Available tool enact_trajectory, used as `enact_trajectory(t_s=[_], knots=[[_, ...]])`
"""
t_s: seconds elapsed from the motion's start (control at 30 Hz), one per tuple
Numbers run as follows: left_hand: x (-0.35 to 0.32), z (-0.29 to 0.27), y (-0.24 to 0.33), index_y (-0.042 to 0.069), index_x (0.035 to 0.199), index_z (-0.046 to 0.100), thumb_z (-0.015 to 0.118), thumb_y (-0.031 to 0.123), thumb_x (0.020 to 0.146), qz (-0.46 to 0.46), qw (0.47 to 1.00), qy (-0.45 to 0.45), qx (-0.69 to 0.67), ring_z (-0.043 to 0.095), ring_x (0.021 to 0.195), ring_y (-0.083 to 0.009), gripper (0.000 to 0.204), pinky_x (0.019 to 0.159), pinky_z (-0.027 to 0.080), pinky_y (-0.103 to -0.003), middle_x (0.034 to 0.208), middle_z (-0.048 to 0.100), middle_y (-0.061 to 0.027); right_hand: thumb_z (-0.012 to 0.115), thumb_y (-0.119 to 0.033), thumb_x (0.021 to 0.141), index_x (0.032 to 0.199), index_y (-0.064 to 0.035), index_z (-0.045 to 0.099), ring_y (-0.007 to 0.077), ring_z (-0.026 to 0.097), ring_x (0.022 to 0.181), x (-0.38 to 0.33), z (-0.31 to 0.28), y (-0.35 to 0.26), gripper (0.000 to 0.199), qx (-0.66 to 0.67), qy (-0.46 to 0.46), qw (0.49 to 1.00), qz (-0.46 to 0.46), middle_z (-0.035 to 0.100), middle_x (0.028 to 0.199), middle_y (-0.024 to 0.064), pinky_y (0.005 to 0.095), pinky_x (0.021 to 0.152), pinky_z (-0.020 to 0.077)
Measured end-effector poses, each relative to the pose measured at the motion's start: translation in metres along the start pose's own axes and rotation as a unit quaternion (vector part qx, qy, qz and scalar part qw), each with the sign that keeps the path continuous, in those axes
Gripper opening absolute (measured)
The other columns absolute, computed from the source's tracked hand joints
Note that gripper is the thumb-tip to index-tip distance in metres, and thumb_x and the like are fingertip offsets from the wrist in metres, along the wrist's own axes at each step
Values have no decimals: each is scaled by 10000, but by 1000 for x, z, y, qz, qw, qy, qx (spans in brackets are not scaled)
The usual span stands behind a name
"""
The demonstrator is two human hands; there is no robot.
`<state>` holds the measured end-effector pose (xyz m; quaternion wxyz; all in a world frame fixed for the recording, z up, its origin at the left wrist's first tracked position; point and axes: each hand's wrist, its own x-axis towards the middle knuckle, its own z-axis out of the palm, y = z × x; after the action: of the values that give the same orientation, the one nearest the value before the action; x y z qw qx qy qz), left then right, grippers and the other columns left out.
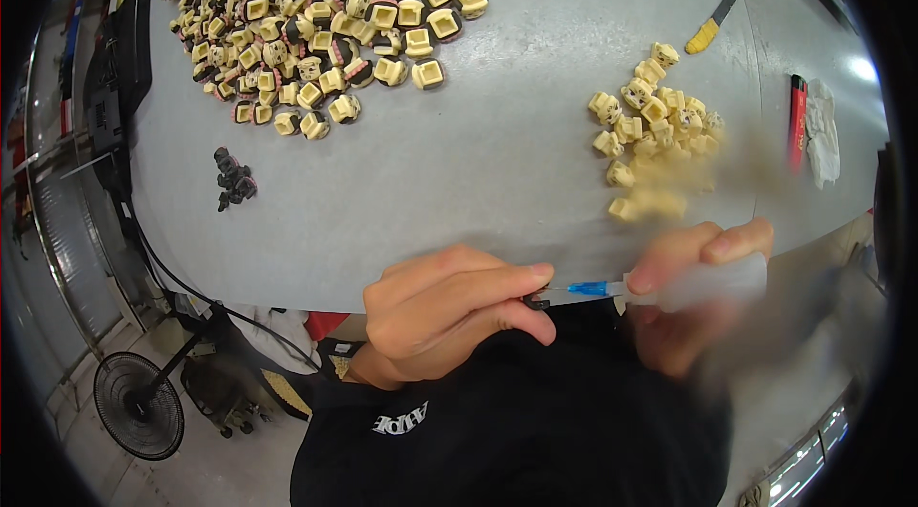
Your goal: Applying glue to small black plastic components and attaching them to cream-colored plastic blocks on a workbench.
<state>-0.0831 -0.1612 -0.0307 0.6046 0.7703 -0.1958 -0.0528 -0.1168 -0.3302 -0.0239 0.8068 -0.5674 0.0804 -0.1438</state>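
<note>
Near the table's front edge, my left hand [449, 306] pinches a small black piece [538, 302] between thumb and forefinger. Closed around a whitish squeeze bottle [725, 282] is my right hand [669, 258]. The bottle's blue needle tip [588, 288] points left, its thin needle reaching the black piece; whether they touch I cannot tell. Beyond my right hand lies a cluster of small cream moulded pieces [660, 115], blurred at its near side. Several small black pieces [234, 180] sit together at the left of the table.
A large pile of cream, black and pink pieces [316, 29] covers the far left of the grey table [535, 96]. At the far right are a yellow-handled blade [712, 24], a red stick-shaped item [797, 120] and a crumpled white tissue [822, 134]. A black fan [139, 406] stands lower left.
</note>
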Motion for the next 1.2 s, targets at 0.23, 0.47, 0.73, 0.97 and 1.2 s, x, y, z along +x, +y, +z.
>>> enact_trajectory(t_s=[0.23,0.47,0.73,0.97,1.2], knots=[[1,-1,2,-46,899,650,746,31,619,-27,998,26,-44,607,580,-148,306,511,468,-210,685,617,-96,482,-350,896,1021,7,313,142,554,484,2,-7,13,414,15,58,994,-92,602,758,204,190,438,438],[2,1,3,-52,849,644,621,-164,655,-25,995,53,-78,611,550,-172,225,488,510,-229,668,577,-110,544,-147,879,1089,6,346,162,600,686,27,-38,-4,326,-22,147,953,-263,573,961,201,221,611,485],[-3,0,1,-47,903,644,647,-115,678,-8,994,34,-104,625,636,-170,235,574,497,-230,724,622,-121,546,60,820,1087,-7,382,205,553,1002,45,-70,-14,321,-346,177,906,-170,551,1090,184,304,873,447],[-5,1,0,-66,883,634,605,-141,702,8,996,27,-90,612,658,-158,198,609,491,-226,744,592,-109,589,39,804,1073,-9,385,179,529,1019,40,-72,-11,341,-293,187,931,-106,556,1070,164,278,863,426],[-1,1,0,-55,889,635,638,-107,698,21,994,33,-101,620,661,-158,198,598,492,-224,743,608,-111,627,21,782,1035,1,451,152,536,876,28,-71,-15,308,-391,244,860,-220,568,990,98,250,784,429]])
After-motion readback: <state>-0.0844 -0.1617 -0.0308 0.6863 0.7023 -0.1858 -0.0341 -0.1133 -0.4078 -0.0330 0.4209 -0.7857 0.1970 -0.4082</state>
